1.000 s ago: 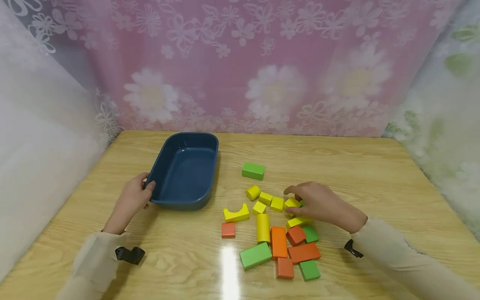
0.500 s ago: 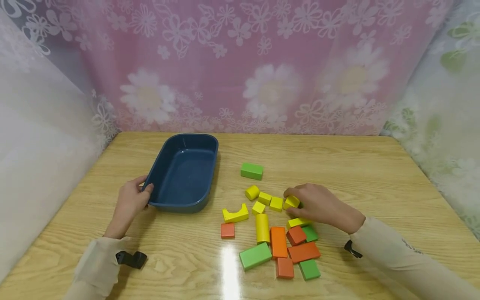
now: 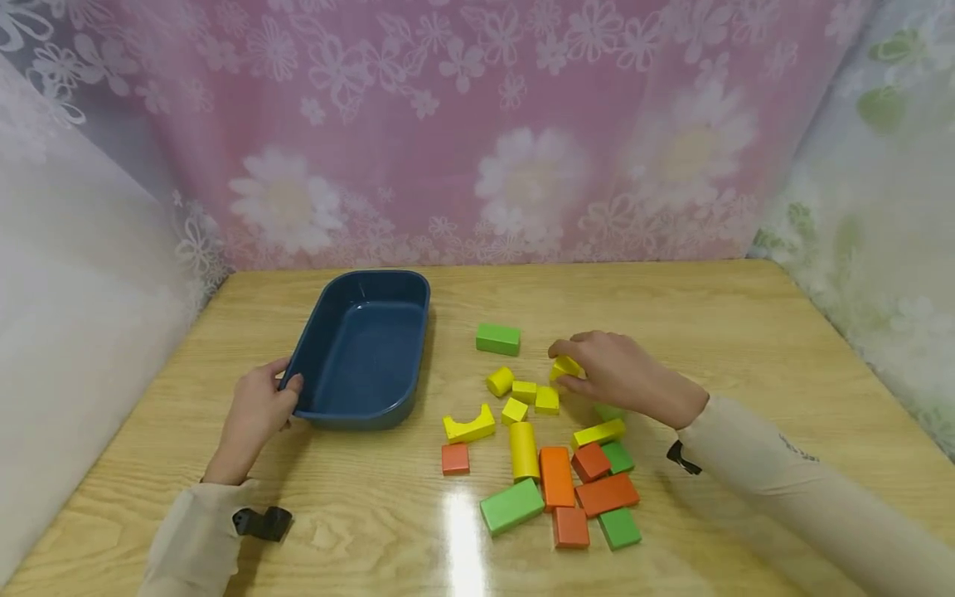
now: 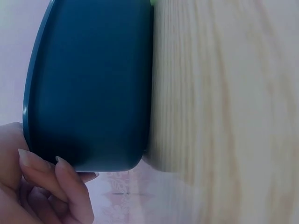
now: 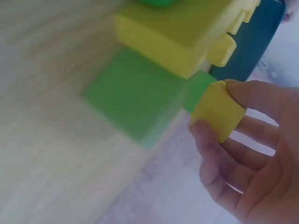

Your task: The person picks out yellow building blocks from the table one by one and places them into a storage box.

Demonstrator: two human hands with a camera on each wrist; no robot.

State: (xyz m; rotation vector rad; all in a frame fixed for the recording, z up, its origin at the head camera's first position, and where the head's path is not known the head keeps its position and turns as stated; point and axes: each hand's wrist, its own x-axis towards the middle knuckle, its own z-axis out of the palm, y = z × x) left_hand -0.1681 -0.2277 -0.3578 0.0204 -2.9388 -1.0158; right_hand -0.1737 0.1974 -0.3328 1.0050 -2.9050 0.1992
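Observation:
My left hand (image 3: 254, 414) grips the near left rim of a dark blue rectangular tub (image 3: 366, 414); in the left wrist view the curled fingers (image 4: 74, 191) sit at the corner under its rim. My right hand (image 3: 627, 371) pinches a yellow block (image 5: 218, 111) between thumb and fingers, above the table to the right of the tub. Close below it are a yellow cube (image 3: 547, 400), a small yellow block (image 3: 525, 391) and a green block (image 3: 609, 411), partly hidden by the hand. A short yellow cylinder (image 3: 500, 381) lies to its left.
Several blocks lie nearer the front: a yellow arch (image 3: 470, 425), a long yellow cylinder (image 3: 524, 452), an orange block (image 3: 556, 478), a red cube (image 3: 455, 459) and a green block (image 3: 512, 507). Another green block (image 3: 497, 339) lies farther back. A pink flowered curtain (image 3: 448, 166) hangs behind the table.
My right hand has taken hold of the yellow block and moved it up and slightly left, away from the other blocks. The left hand keeps its grip on the tub.

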